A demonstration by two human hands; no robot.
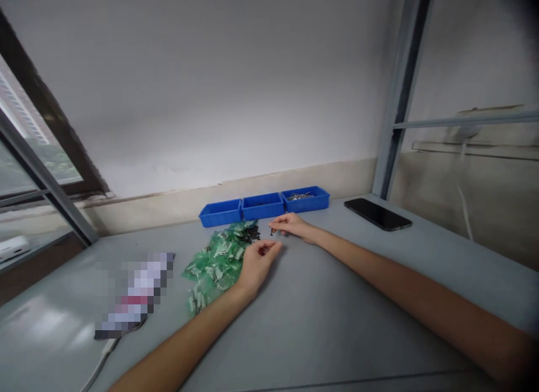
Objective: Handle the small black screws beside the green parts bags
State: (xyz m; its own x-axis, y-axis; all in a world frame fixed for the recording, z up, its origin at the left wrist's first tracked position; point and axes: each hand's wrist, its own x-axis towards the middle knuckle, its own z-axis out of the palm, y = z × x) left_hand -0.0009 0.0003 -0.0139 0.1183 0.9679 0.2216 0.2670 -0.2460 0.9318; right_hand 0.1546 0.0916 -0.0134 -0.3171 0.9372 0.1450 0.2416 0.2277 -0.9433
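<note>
Between the thumb and fingertips of my right hand [290, 226] is a small black screw [272, 232], held just above the table. My left hand [255, 265] is closer to me, its fingers curled in towards the thumb; whether anything small is in them I cannot make out. Left of it lies a heap of green plastic bags [219, 260] with small white and metallic pieces inside, partly hidden behind that hand. Loose black screws [252, 232] lie at the heap's far right end, between the bags and my right hand.
Three blue bins stand in a row by the wall: a left bin [221, 214], a middle bin [263, 206] with dark bits, and a right bin [309, 204] holding silvery pins. A black phone [377, 213] lies right. A blurred-out object [138, 294] with a white cable [103, 358] lies left.
</note>
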